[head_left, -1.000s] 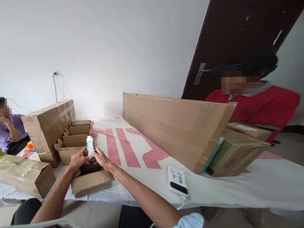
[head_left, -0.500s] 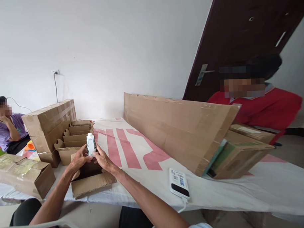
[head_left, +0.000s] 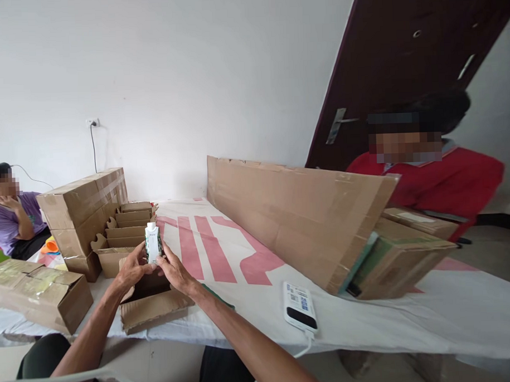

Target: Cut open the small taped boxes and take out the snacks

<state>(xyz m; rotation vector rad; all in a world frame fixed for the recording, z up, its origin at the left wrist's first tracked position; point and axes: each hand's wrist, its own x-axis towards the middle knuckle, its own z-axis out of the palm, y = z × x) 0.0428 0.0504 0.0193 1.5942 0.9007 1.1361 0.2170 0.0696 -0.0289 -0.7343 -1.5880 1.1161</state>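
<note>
A small white drink carton (head_left: 153, 246) with green patterned sides and a white screw cap stands upright between my hands. My left hand (head_left: 134, 267) is closed on its left side. My right hand (head_left: 174, 269) grips the right side, its thumb on the lower front. Both hands are above an open cardboard box (head_left: 156, 312), whose shadowed inside is partly hidden by them. Behind it, several open cardboard boxes (head_left: 125, 233) run in a row toward the wall. A thin dark green edge (head_left: 220, 298) shows beside my right forearm; what it belongs to is hidden.
Stacked closed boxes (head_left: 65, 214) and another closed box (head_left: 41, 293) stand left. A tall cardboard panel (head_left: 297, 212) crosses the table, with boxes (head_left: 408, 258) behind it. A white device (head_left: 300, 306) with a cable lies right. One person sits left, another right.
Both hands keep the carton in nearly the same spot. The dark green edge has appeared beside my right forearm. My right forearm has shifted slightly, and the view has turned a little.
</note>
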